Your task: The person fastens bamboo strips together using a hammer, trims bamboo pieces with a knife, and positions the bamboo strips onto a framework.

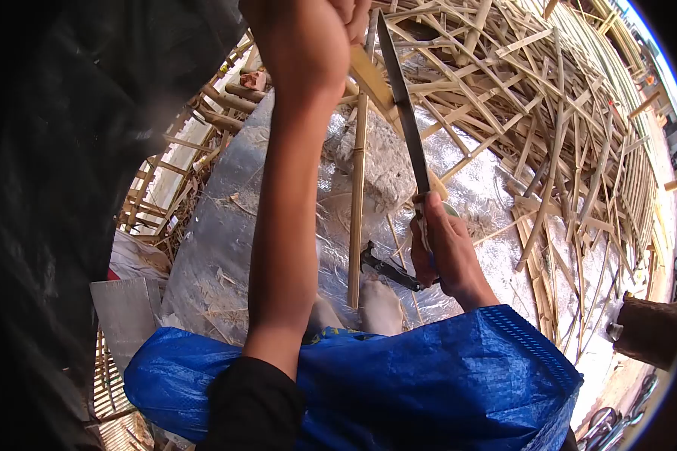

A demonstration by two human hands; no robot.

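Observation:
A long-bladed knife [404, 105] is gripped by its handle in my right hand [450, 252], blade pointing up and away. My left hand [308, 34], at the top edge, is closed on a flat bamboo strip [374, 83]; part of the hand is cut off by the frame. That strip slants down to the right and passes behind the knife blade. Another narrow bamboo strip [358, 203] runs upright, left of the knife. Below it, near my right hand, lies a black tool [387, 268] whose kind I cannot make out.
A blue woven plastic sheet [429, 376] covers my lap, with bare feet [380, 304] beyond it. A rough stone block [380, 161] sits on the silvery ground sheet [210, 218]. Bamboo strips [496, 90] pile up at right. Dark sheeting [68, 188] hangs at left.

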